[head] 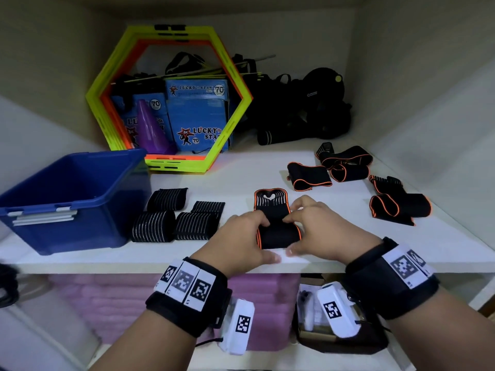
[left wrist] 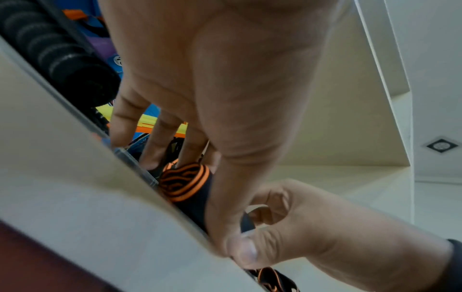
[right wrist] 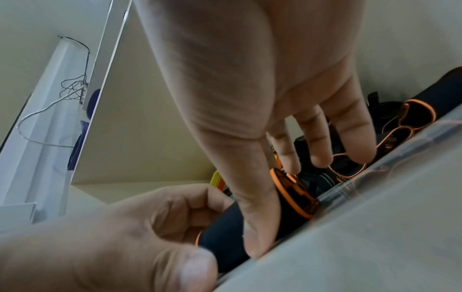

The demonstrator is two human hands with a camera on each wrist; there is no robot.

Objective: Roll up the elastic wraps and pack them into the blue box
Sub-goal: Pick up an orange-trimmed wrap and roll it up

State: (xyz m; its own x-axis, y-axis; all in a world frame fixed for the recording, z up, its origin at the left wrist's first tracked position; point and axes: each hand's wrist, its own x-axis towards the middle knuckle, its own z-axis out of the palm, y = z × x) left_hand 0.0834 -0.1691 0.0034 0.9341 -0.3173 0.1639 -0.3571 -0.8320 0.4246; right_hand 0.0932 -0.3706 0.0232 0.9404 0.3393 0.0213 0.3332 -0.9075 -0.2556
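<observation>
Your left hand (head: 242, 236) and right hand (head: 318, 228) grip a half-rolled wrap (head: 278, 232) — four rolls (head: 154, 226) wait, the blue box (head: 67, 228) looks empty — loose wraps (head: 310, 175) remain.

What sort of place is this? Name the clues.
Likely a sports-equipment storage cupboard: a white shelf holding hexagonal agility rings, a purple training cone and orange-trimmed elastic wraps.

right hand (right wrist: 262, 102): thumb and fingers reach down onto orange-edged black wrap (right wrist: 252, 227) | wrap: partly rolled, lying on white shelf (right wrist: 362, 237) | left hand (right wrist: 120, 237): fingers curled at the roll's other end | behind: loose orange-edged wraps (right wrist: 410, 118)
</observation>
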